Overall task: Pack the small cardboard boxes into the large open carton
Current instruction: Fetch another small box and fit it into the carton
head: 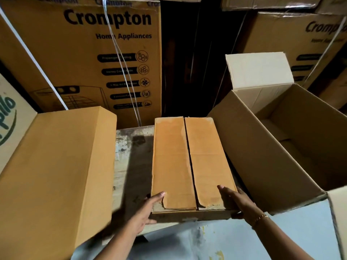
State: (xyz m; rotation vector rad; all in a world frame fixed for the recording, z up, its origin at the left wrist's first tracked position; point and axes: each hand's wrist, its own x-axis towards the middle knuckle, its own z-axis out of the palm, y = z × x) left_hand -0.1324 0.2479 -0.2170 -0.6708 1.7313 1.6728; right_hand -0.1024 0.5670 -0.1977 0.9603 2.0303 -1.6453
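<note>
Hands apart, left hand [148, 209] and right hand [237, 201] each clamped on a near corner of the small box [191, 162], which sits on the worktop [129, 156] just left of the large open carton [262, 158]. Likely best: lift level, swing right, clear the carton's tall left wall, lower flat; near-only grip may let the far end droop.

A small flat tan cardboard box [174, 162] lies on a worn wooden board [131, 156], between a closed tan cardboard box [56, 175] left and a large open brown carton [262, 166] right; tall printed cartons [93, 53] stand far behind.
</note>
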